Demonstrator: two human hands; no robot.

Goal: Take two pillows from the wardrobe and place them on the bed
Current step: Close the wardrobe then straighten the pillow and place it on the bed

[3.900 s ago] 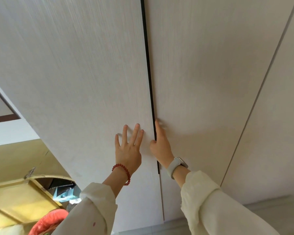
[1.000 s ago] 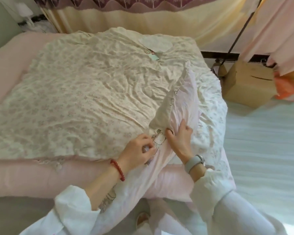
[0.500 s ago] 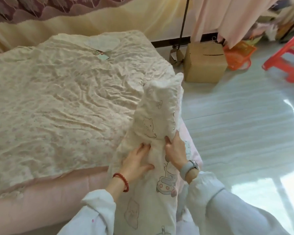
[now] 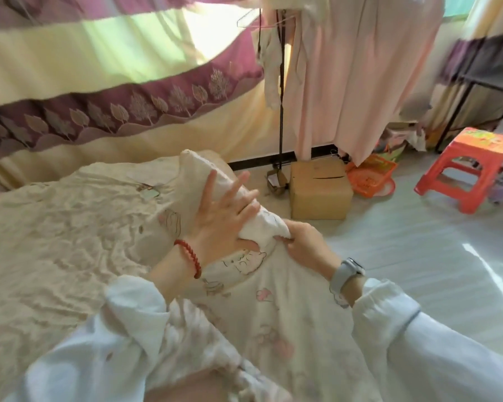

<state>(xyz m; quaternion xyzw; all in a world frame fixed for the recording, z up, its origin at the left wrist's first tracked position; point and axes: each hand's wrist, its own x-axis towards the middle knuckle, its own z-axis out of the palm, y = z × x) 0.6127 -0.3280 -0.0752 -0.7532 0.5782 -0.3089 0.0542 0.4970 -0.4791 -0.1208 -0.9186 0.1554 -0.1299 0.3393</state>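
A cream pillow (image 4: 273, 300) printed with cartoon animals stands tilted over the right side of the bed (image 4: 55, 242), its top end pointing toward the curtain. My left hand (image 4: 221, 219) lies across its upper part, fingers spread and thumb hooked under a bunched fold. My right hand (image 4: 302, 245) pinches the same fold from the right. A crumpled cream floral cover lies over the bed. Pale floral fabric (image 4: 204, 343) bunches below my left sleeve; I cannot tell whether it is a second pillow. No wardrobe is in view.
On the floor past the bed's right corner sits a cardboard box (image 4: 320, 190), with an orange basket (image 4: 372, 178) and a red plastic stool (image 4: 471, 169) further right. A black rack pole (image 4: 280, 111) holds pink garments (image 4: 355, 82). A cream and purple curtain (image 4: 99, 82) hangs behind the bed.
I went from the shut wardrobe doors to the bedside, holding a pillow. Over the last second my left hand slid up onto its upper part and my view tilted up toward the curtain.
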